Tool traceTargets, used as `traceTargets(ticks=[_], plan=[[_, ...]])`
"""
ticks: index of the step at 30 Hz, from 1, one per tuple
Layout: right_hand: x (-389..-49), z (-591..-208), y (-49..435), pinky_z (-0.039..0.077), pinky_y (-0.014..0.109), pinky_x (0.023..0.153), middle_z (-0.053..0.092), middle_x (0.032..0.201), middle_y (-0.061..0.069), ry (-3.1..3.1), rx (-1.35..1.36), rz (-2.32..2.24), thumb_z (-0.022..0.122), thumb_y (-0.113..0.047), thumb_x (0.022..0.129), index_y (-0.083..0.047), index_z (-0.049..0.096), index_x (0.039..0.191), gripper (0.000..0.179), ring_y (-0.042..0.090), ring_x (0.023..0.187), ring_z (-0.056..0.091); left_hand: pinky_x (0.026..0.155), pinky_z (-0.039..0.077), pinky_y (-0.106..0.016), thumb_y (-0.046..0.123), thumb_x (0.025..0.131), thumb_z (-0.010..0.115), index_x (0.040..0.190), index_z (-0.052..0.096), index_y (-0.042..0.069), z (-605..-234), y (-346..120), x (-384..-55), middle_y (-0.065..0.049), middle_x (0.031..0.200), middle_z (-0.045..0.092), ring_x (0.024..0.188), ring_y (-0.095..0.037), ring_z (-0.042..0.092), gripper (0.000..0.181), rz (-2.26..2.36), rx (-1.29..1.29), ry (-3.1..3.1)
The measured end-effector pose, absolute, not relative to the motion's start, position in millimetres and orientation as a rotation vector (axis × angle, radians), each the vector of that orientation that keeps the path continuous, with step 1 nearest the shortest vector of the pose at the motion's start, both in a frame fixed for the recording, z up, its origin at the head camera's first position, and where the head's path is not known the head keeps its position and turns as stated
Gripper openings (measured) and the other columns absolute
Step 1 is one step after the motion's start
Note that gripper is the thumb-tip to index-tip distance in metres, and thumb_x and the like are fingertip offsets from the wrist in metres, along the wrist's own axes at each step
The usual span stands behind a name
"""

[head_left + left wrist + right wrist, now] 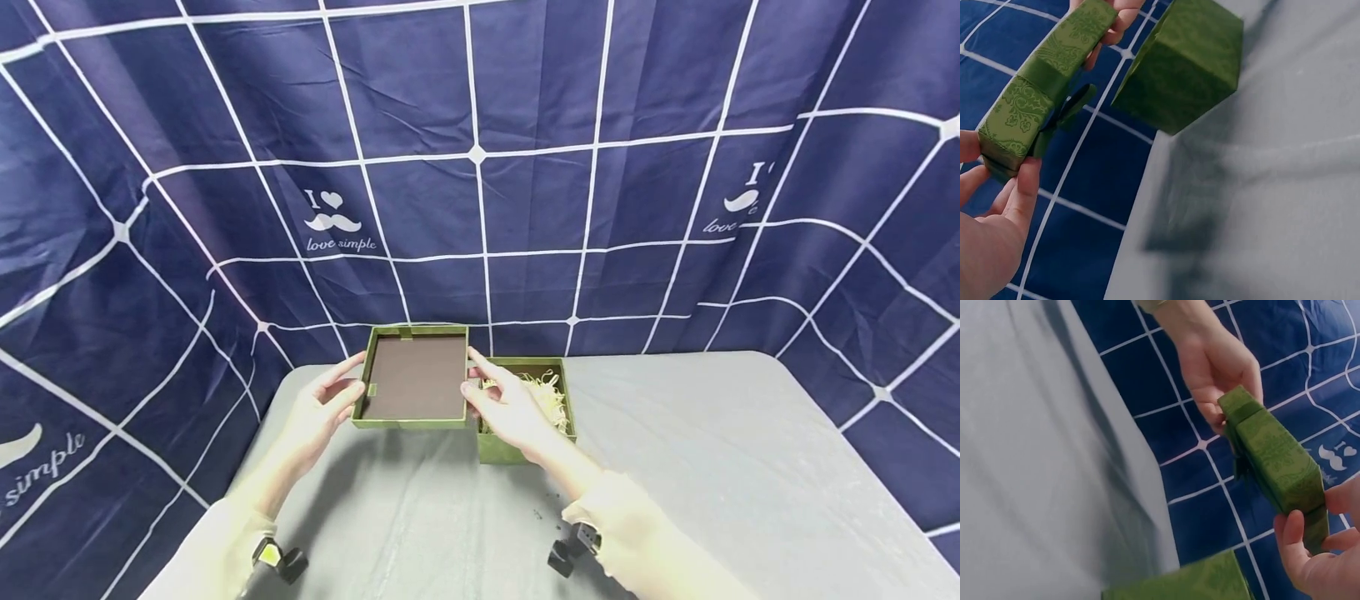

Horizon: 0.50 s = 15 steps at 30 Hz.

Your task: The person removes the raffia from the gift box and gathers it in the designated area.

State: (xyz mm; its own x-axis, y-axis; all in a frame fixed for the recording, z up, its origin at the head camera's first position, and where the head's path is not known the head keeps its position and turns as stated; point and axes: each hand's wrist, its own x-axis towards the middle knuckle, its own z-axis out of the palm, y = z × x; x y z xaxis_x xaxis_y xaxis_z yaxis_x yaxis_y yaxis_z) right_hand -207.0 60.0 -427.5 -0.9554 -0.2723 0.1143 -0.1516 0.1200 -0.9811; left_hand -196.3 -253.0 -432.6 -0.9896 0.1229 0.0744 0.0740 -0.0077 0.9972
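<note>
A square green box lid (418, 379) with a dark brown inside is held up above the table, its hollow side toward the head view. My left hand (324, 410) grips its left edge, and my right hand (512, 407) grips the right edge. In the left wrist view the lid (1035, 87) shows a floral pattern, a green ribbon (1044, 78) and a bow. Behind my right hand stands the matching green box (501, 450), uncovered, with pale shredded filler (551, 396) inside. My right hand covers part of that box.
The table (690, 467) has a wrinkled grey cover. Dark blue curtains (540, 208) with white grid lines hang behind it and at both sides. A few small dark specks (537, 514) lie near my right forearm.
</note>
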Motion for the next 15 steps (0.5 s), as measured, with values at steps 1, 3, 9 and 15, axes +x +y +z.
traceTargets(ticks=[1, 3, 9, 15], plan=[[-207.1, -427.3, 55.7, 0.062, 0.028, 0.078, 0.062, 0.142, 0.021, 2.269, -0.431, -1.994, 0.064, -0.009, 0.109, -0.014, 0.044, 0.169, 0.063, 0.018, 0.090, 0.073, 0.086, 0.055, -0.021, 0.011, 0.111, 0.063, 0.166, 0.045, 0.006, -432.7, -256.2, -195.8, 0.007, 0.113, 0.074, 0.104, -0.007, 0.069, 0.058, 2.196, 0.206, 2.190], [-207.5, -428.1, 47.8, 0.065, 0.034, 0.087, 0.063, 0.139, 0.023, 2.250, -0.431, -2.018, 0.064, -0.008, 0.109, -0.011, 0.045, 0.168, 0.062, 0.020, 0.097, 0.074, 0.088, 0.055, -0.021, 0.012, 0.112, 0.063, 0.166, 0.045, 0.006, -432.9, -261.9, -195.0, 0.007, 0.114, 0.074, 0.106, -0.006, 0.068, 0.057, 2.194, 0.190, 2.200], [-208.2, -433.3, 30.5, 0.062, 0.042, 0.097, 0.073, 0.121, 0.020, 2.272, -0.420, -1.980, 0.064, -0.010, 0.110, -0.004, 0.045, 0.166, 0.060, 0.021, 0.097, 0.075, 0.092, 0.056, -0.022, 0.010, 0.113, 0.061, 0.166, 0.043, 0.001, -435.8, -274.8, -194.0, 0.005, 0.116, 0.074, 0.109, -0.008, 0.069, 0.057, 2.223, 0.223, 2.174], [-201.5, -439.6, 9.3, 0.059, 0.050, 0.103, 0.072, 0.131, 0.021, 2.370, -0.361, -1.910, 0.061, -0.019, 0.112, -0.009, 0.045, 0.167, 0.059, 0.032, 0.109, 0.076, 0.091, 0.059, -0.024, 0.005, 0.113, 0.057, 0.164, 0.044, -0.002, -450.1, -287.6, -194.9, 0.003, 0.117, 0.076, 0.108, -0.009, 0.072, 0.053, 2.270, 0.268, 2.110]])
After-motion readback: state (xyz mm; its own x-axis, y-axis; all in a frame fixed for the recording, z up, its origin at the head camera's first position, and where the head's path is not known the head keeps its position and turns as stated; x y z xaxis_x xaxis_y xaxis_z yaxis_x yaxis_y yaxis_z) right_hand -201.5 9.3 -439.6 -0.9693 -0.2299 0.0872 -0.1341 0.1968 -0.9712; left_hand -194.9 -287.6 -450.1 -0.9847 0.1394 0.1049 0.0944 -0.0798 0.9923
